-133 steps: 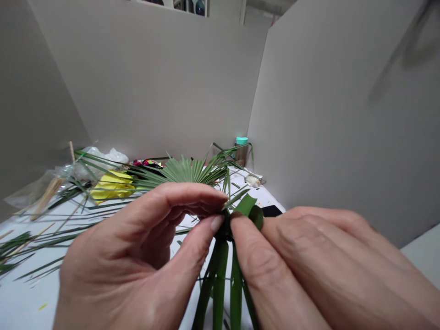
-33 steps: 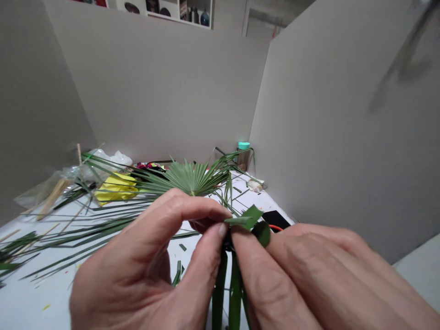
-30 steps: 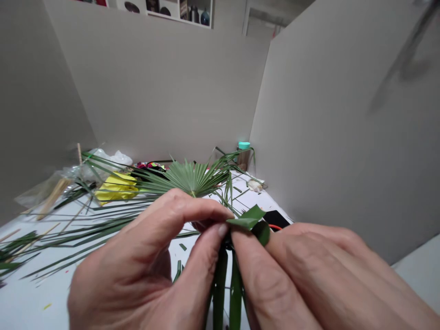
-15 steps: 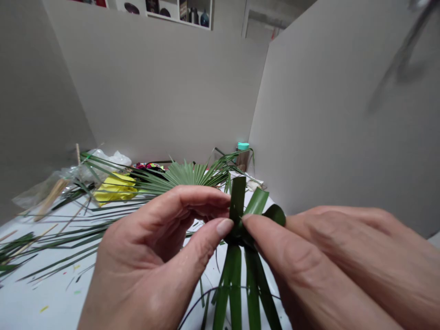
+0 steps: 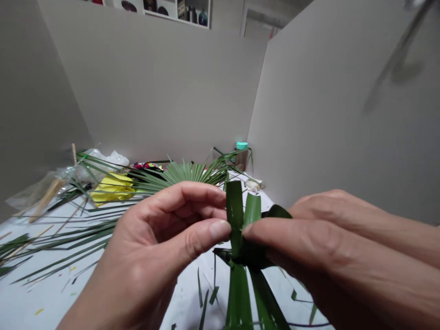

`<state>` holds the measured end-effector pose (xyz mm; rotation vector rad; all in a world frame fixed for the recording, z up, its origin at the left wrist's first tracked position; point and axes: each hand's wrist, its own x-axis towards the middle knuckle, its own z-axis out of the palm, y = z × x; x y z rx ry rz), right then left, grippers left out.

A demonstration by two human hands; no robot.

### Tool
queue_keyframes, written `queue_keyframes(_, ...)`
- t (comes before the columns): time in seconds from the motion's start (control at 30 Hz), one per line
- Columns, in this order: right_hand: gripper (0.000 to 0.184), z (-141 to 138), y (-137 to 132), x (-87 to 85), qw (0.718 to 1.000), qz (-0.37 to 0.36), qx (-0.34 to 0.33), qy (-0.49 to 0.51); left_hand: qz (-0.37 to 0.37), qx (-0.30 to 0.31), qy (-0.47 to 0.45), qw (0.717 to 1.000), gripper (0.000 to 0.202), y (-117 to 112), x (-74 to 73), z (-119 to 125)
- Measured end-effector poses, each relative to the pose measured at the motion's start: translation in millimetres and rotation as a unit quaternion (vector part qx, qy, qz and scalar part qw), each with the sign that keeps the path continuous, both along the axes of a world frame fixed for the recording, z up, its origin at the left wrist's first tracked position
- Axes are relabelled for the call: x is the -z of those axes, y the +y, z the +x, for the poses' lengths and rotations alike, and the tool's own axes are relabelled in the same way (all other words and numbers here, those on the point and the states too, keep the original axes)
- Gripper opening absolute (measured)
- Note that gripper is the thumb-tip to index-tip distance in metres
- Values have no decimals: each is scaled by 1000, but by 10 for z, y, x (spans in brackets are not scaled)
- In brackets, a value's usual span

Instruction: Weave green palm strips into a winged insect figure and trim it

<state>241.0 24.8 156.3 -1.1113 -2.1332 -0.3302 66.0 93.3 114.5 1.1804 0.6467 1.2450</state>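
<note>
Hands pinching woven palm strips above tabletop

Palm strips point(image 5: 240, 229) sat in mid-air above the near edge of the white tabletop point(image 5: 37, 293), between both hands. Left hand point(image 5: 154, 256) had thumb and forefinger closed on the upright strip end, thumb tip pressed on its left side. Right hand point(image 5: 330, 256) had its grip closed too, thumb tip touching the strips from the right, other fingers behind a curled strip. Two cut strip ends stood upright above the pinch; a dark knot-like fold sat just under the thumbs; long strips hung down from it toward the bottom of the frame. Fan palm leaf point(image 5: 185, 172) lay near the far edge of the tabletop, long thin fronds spreading toward the left edge. Yellow cloth point(image 5: 112, 188) lay just left of the fan leaf, clear plastic bag point(image 5: 103, 158) behind it. Teal-capped bottle point(image 5: 241, 153) stood in the far right corner against the grey partition point(image 5: 165, 91). Wooden sticks point(image 5: 48, 192) lay at the far left. Small green offcuts were scattered on the tabletop under the hands.
</note>
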Motion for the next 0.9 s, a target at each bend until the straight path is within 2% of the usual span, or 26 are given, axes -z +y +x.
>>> queue_keyframes(0.13,23,-1,9,-9,998,48,43,-15,-19,38,-17,999,14,27,9,0)
queue_keyframes(0.23,17,-28,18,-21,998,61,22,-18,-37,60,-19,997,15,27,30,-37)
queue_keyframes(0.37,16,-14,60,-45,999,38,-2,-19,-47,96,-35,994,15,27,55,-49)
queue_keyframes(0.43,14,49,112,-27,999,14,-40,2,-51,101,-40,993,16,27,55,-39)
queue_keyframes(0.57,12,263,255,39,981,-81,-169,42,-65,96,-28,993,16,31,34,-18)
queue_keyframes(0.63,9,347,317,42,970,-137,-193,54,-60,103,-15,993,16,32,25,-15)
queue_keyframes(0.77,14,338,372,-6,956,-201,-200,77,-57,81,-1,995,21,30,4,7)
queue_keyframes(0.83,15,243,350,-10,961,-187,-190,72,-60,56,-6,997,27,38,-23,40)
queue_keyframes(0.9,24,116,302,19,981,-129,-127,72,-59,43,-11,997,30,54,-55,80)
